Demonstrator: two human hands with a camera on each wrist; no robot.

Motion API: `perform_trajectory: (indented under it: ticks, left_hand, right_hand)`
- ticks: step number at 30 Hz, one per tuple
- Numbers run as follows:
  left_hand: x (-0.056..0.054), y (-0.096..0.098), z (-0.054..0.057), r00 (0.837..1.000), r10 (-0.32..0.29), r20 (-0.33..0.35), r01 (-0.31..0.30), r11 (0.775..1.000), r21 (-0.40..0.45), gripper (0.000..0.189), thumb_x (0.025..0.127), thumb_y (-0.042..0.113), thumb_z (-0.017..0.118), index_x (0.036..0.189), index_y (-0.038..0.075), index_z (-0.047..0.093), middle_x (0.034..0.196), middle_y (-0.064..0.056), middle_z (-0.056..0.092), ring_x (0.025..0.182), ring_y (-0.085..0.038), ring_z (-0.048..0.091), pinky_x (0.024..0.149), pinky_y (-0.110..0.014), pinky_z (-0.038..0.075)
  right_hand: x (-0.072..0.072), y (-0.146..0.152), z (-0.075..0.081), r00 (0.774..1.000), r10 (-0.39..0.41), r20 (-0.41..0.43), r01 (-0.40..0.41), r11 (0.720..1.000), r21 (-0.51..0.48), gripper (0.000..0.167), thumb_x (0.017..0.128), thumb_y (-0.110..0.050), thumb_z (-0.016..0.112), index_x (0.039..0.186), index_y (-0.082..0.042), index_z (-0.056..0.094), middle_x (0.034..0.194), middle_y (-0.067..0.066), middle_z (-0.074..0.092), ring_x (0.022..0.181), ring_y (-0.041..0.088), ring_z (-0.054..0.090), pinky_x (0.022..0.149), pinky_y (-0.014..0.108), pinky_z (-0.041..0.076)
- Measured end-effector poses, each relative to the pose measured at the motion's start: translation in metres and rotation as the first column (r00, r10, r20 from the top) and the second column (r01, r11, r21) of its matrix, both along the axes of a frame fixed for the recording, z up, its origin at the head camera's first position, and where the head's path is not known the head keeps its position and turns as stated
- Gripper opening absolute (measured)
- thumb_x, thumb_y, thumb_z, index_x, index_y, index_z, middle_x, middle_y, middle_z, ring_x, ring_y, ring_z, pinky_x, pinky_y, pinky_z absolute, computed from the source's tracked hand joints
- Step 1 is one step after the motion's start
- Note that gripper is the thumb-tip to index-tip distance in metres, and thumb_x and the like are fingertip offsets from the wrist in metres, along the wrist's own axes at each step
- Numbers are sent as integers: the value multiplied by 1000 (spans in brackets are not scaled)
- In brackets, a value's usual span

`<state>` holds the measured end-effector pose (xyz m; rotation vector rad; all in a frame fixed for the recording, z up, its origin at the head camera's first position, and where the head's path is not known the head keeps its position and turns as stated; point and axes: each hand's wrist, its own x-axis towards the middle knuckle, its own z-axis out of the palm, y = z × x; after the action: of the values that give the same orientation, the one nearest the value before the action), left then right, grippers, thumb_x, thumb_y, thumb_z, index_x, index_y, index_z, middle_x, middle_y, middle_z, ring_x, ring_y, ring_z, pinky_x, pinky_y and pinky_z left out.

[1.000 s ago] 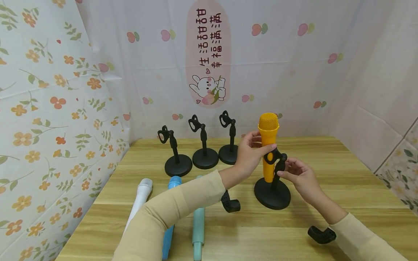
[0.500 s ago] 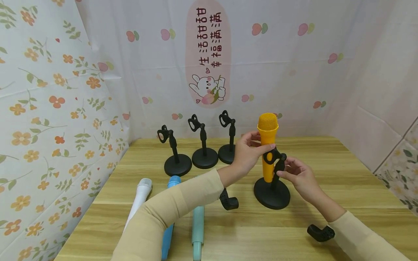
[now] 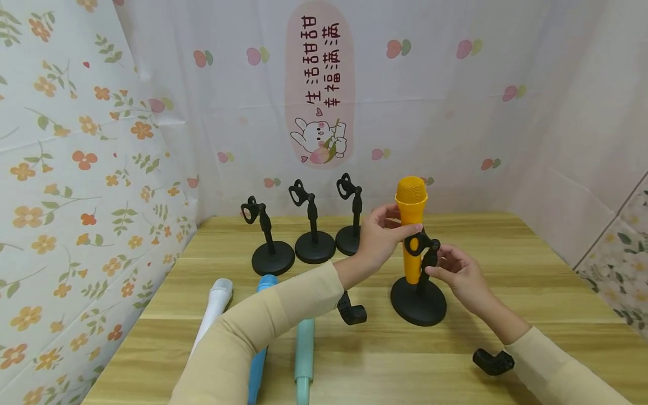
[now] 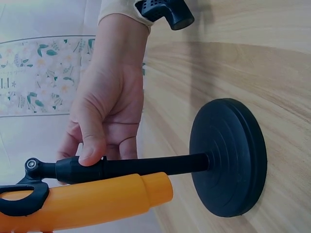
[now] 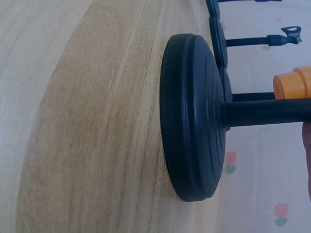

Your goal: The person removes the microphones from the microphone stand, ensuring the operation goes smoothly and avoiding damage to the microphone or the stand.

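Note:
A yellow microphone [image 3: 411, 211] stands upright in the clip [image 3: 416, 243] of a black desk stand [image 3: 418, 306]. My left hand [image 3: 376, 239] grips the microphone's body just under its head, thumb at the clip. With thumb and fingers, my right hand [image 3: 463, 279] pinches the stand's upper stem. The left wrist view shows that right hand [image 4: 109, 104] on the stem, with the microphone's lower end [image 4: 116, 196] alongside it, apart from the round base [image 4: 228, 158]. In the right wrist view, the base [image 5: 192, 119] sits flat on the table, and most of the right hand is out of frame.
Three more black stands with bare clips, such as the middle one [image 3: 315, 247], line the table's back. White [image 3: 212, 306], blue [image 3: 258, 371] and teal [image 3: 304, 354] microphones lie at the front left, partly under the left sleeve [image 3: 268, 320]. A patterned cloth [image 3: 243, 129] hangs behind.
Both hands keep their hold on the microphone and the stand with hardly any motion. The head view has shifted slightly, so everything appears a little further left.

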<state>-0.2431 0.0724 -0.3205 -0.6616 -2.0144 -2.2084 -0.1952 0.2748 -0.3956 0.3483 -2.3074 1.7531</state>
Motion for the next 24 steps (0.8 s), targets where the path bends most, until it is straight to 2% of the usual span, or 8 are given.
perform_trajectory:
  ticks: [6,14,21,24]
  left_hand:
    - [-1,1,0,1000,0,9,0,1000,6,35,80,19,82,111,19,68,96,6,61,85,-15,62,73,-28,55]
    - [0,-1,3,1000,-22,3,22,1000,18,35,81,18,82,113,18,68,97,4,62,86,-17,63,74,-29,55]
    - [-1,-4,7,998,-53,-22,53,998,26,35,81,16,81,114,14,67,97,2,62,85,-15,64,75,-29,56]
    - [-2,-4,7,997,-67,-30,68,997,40,37,82,15,80,116,13,66,97,1,62,85,-15,64,75,-29,57]
  right_hand:
    - [1,0,-1,1000,4,-20,-5,1000,-5,34,91,-9,70,122,-5,57,102,-3,63,88,13,61,79,20,53]
    - [2,-3,1,999,5,-38,-5,1000,-16,36,90,-4,69,123,1,56,98,-2,62,86,14,61,78,21,53]
    - [3,-4,1,999,1,-43,-1,1000,-21,33,90,-3,69,121,-7,60,96,-1,60,85,15,60,78,20,53]
    - [3,-4,1,999,-3,-43,2,1000,-16,34,90,-3,69,122,-5,59,97,-1,60,85,14,60,78,20,53]
